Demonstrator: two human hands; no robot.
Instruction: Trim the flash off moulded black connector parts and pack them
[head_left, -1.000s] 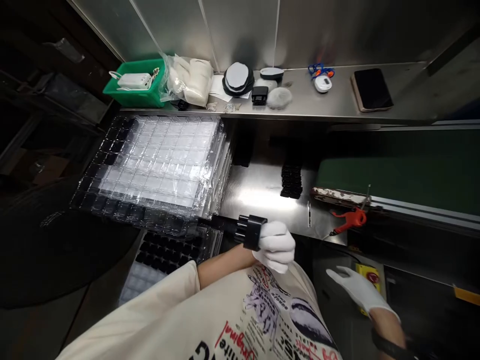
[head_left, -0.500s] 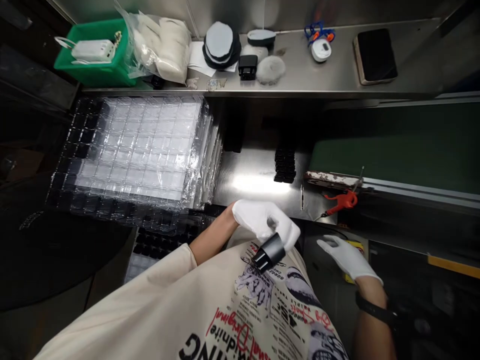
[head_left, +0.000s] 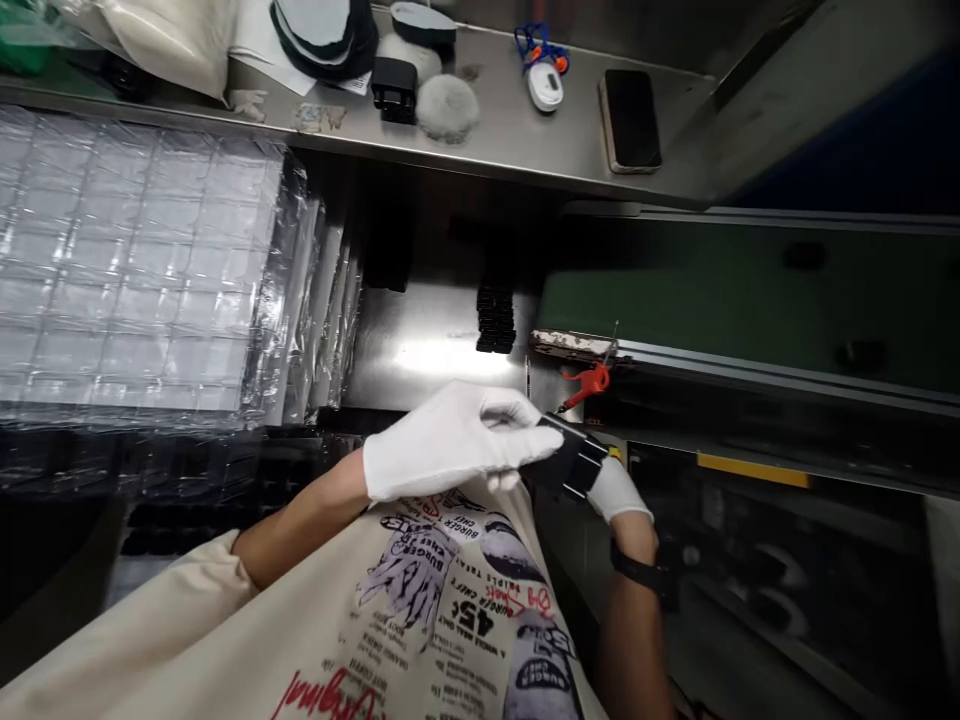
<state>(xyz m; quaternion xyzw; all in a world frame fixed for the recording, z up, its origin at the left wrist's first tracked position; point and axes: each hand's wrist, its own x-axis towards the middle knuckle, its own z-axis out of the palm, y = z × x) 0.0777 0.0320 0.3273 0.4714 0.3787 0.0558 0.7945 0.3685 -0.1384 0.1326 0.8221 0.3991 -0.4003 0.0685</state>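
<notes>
My gloved left hand point(head_left: 465, 440) pinches a black power adapter point(head_left: 574, 460) between thumb and fingers, by its left end. The adapter is held tilted in front of my body, with ridged, pin-like parts on its right side. Just behind and to the right of it is my gloved right hand point(head_left: 619, 490). The adapter hides this hand's fingers, so I cannot tell whether they touch or grip it. Beyond my hands, a row of small black pieces point(head_left: 496, 320) lies on the metal table point(head_left: 420, 350).
On the left are stacked clear plastic trays point(head_left: 150, 270). A red air blow gun point(head_left: 589, 383) rests by the green conveyor belt point(head_left: 697, 280), which carries dark pieces. The shelf above holds a phone point(head_left: 630, 120), a grey fluffy pad point(head_left: 447, 108) and another black adapter point(head_left: 394, 90).
My left hand has raised the adapter away from my shirt and rightward to my right hand, and turned it. The view has shifted right. My right hand's fingers have gone behind the adapter.
</notes>
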